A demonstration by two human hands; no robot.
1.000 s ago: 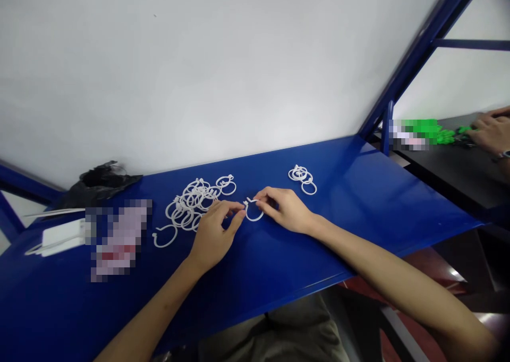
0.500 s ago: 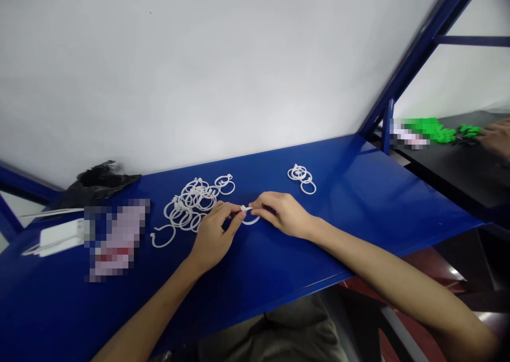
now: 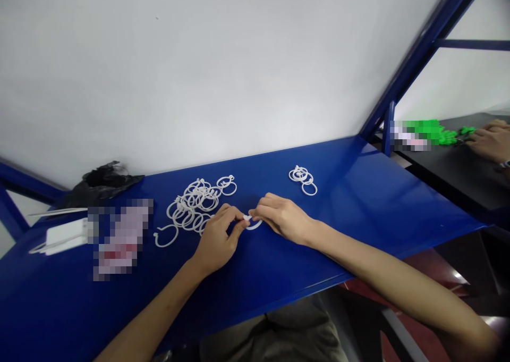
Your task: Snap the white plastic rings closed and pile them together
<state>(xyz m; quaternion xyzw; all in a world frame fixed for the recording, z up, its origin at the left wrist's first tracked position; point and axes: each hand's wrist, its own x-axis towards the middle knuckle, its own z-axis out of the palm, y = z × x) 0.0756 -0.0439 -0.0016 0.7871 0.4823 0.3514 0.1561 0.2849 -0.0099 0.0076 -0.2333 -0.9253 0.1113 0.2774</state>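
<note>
Between my two hands is a white plastic ring (image 3: 255, 225), its lower arc showing and its top pinched by fingers of both. My left hand (image 3: 220, 238) is closed on the ring's left end, thumb and forefinger together. From the other side my right hand (image 3: 283, 217) grips the same ring, its fingertips nearly meeting those of the left. A heap of white rings (image 3: 194, 205) with small knobs lies just beyond my left hand, one opened ring (image 3: 166, 236) at its near left edge. A smaller group of white rings (image 3: 303, 178) sits past my right hand.
The blue table (image 3: 358, 192) meets a pale wall (image 3: 239, 75). At its left are a black plastic bag (image 3: 105, 184), a white flat box (image 3: 66, 236) with a cable, and a blurred pink item (image 3: 123, 240). Far right, another person's hand (image 3: 492, 140) is near green pieces (image 3: 448, 137).
My hands have moved slightly down, and the fingertips have come closer together on the ring. The other person's hand at the far right has moved further into view.
</note>
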